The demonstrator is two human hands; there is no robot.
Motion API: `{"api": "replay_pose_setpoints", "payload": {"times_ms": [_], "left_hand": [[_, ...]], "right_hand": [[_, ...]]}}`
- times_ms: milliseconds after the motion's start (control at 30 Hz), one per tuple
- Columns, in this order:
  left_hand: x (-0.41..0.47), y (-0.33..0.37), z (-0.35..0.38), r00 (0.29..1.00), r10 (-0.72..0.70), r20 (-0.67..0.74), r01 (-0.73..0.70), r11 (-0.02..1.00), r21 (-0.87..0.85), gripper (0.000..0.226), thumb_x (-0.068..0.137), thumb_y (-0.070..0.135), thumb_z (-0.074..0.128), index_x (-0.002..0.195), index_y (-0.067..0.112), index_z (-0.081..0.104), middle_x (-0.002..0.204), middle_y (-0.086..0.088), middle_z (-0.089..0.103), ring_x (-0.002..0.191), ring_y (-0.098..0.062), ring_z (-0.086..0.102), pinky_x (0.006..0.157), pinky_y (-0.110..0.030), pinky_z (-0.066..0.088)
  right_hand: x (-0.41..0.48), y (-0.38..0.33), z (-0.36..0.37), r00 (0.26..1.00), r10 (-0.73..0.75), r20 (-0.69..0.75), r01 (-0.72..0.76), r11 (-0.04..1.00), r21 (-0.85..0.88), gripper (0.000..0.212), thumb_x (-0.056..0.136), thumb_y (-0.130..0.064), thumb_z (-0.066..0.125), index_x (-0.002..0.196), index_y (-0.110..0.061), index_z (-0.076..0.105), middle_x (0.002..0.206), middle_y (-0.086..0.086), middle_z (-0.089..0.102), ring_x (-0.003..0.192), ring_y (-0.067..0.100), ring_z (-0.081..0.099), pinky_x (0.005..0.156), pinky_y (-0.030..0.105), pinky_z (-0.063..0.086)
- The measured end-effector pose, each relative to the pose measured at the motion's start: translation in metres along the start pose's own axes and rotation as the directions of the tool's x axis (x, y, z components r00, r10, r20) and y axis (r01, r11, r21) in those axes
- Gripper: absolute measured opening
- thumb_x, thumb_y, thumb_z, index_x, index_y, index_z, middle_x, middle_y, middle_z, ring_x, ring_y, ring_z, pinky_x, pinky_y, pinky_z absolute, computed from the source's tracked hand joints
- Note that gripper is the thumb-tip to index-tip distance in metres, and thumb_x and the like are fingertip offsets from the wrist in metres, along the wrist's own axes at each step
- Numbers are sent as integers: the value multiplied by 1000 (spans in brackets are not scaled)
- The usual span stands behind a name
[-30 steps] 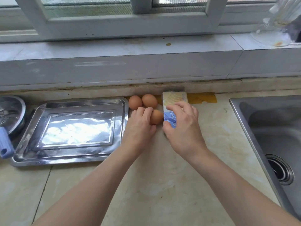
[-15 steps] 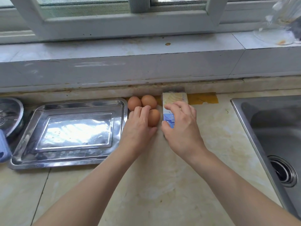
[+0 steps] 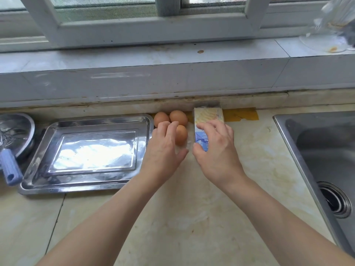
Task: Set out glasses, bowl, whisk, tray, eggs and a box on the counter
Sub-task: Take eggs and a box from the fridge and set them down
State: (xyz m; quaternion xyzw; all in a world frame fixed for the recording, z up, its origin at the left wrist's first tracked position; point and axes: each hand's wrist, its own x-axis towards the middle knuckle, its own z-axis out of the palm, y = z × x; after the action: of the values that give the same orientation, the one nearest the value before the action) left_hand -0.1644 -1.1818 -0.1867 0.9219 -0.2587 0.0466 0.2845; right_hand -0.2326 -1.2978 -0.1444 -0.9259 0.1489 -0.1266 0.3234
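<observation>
Three brown eggs (image 3: 178, 118) lie together on the counter by the back wall. My left hand (image 3: 163, 148) rests beside the nearest egg (image 3: 182, 134), its fingers nearly straight against the egg's left side and the thumb spread. A blue and yellow butter box (image 3: 208, 115) stands just right of the eggs; my right hand (image 3: 216, 150) grips it, fingers over its top and thumb at its near left corner. The steel tray (image 3: 57, 125) lies flat to the left of the eggs. At the far left a steel bowl (image 3: 25, 121) holds a whisk with a blue handle (image 3: 10, 167).
A steel sink (image 3: 299, 146) fills the right side, with its drain (image 3: 334, 200) near the edge. A raised tiled sill (image 3: 172, 56) runs behind the counter under the window. Blurred clear glassware (image 3: 334, 20) stands on the sill at the far right.
My left hand's fingers have slid off the nearest egg, which now shows more fully. My right hand keeps its hold on the box, which has barely shifted.
</observation>
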Motion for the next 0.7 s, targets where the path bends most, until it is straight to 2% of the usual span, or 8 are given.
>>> {"api": "replay_pose_setpoints", "payload": {"times_ms": [233,433,533,600,700], "left_hand": [[-7,5,-13,999,-20,36,20,1000,5,72,74,32,72,135,15,37,131,-3,39,116,-26,42,96,-41,42],[-16,13,-37,999,-28,30,29,999,-16,68,77,32,68,135,19,36,136,0,34,122,-22,37,101,-40,39],[-20,21,-50,999,7,-45,-10,998,-62,53,82,28,62,129,16,43,130,-3,41,118,-22,41,101,-38,39],[-24,28,-62,990,29,-137,-44,994,-105,41,84,26,56,123,15,48,122,-3,47,112,-21,46,98,-32,40],[-29,44,-87,966,9,-258,-58,981,-185,34,86,21,53,119,11,52,115,-4,51,106,-21,52,92,-22,38]], "right_hand": [[-4,-7,-9,1000,-4,-11,4,1000,6,44,85,-14,56,129,-15,50,132,3,43,127,19,29,107,27,29],[-8,-18,-19,999,-30,-27,30,999,10,44,85,-13,56,128,-13,51,130,4,44,127,19,29,109,34,31],[-11,-27,-25,996,-65,-64,67,997,33,40,84,-14,56,124,-13,54,127,4,47,124,20,33,107,32,32],[-13,-37,-31,991,-87,-102,95,992,81,35,86,-19,56,121,-13,56,125,2,51,122,19,38,104,25,32],[-19,-57,-48,975,-134,-177,168,966,194,34,87,-27,51,116,-11,60,119,1,59,117,17,47,98,15,31]]}}
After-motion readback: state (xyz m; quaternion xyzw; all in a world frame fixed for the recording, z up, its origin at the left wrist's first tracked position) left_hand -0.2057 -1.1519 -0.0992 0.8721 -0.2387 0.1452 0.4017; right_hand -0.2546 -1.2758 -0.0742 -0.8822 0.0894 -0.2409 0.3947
